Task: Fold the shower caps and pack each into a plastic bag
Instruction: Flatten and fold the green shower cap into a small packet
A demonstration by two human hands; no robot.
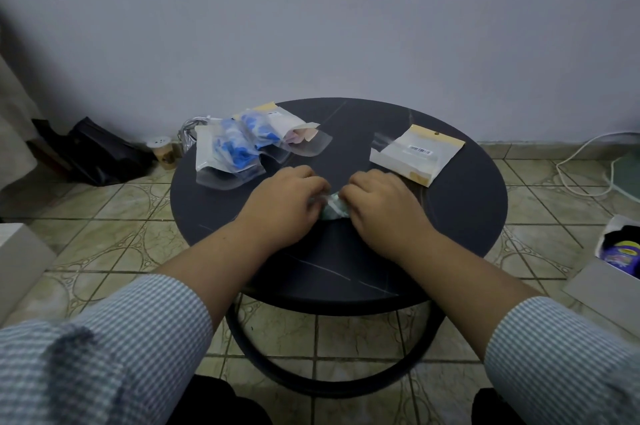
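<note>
**Ana:** Wall first, since it fills the whole upper view: pale and bluish, with a tiled floor [114, 206] below it. What comes next?

**Ben:** Round dark table [460, 216] in the middle, standing on a black ring base. Both forearms reach in from 6 o'clock, in rolled-up checked sleeves [114, 331].

**Ana:** And the hands?

**Ben:** The left hand [287, 197] and the right hand [379, 201] meet at the centre of the table. Between them sits a small pale green shower cap [333, 208], bunched up and lying on the tabletop. Each grip is narrow, fingers curled in and pinching an end of that cap. The fingertips are mostly hidden under the knuckles.

**Ana:** What else is on the table?

**Ben:** At about 10 o'clock there is a loose pile of filled bags [235, 151], clear plastic with blue caps inside. At 11 o'clock one bag with a pinkish cap [298, 132] overlaps that pile. At about 2 o'clock a stack of empty bags [414, 156] lies flat, white-backed with a barcode label, just beyond the right hand.

**Ana:** Anything off the table?

**Ben:** A black bag [100, 151] on the floor at 9 o'clock against the wall, a white cable [581, 161] at 3 o'clock, and an open box [620, 251] at 4 o'clock.
</note>
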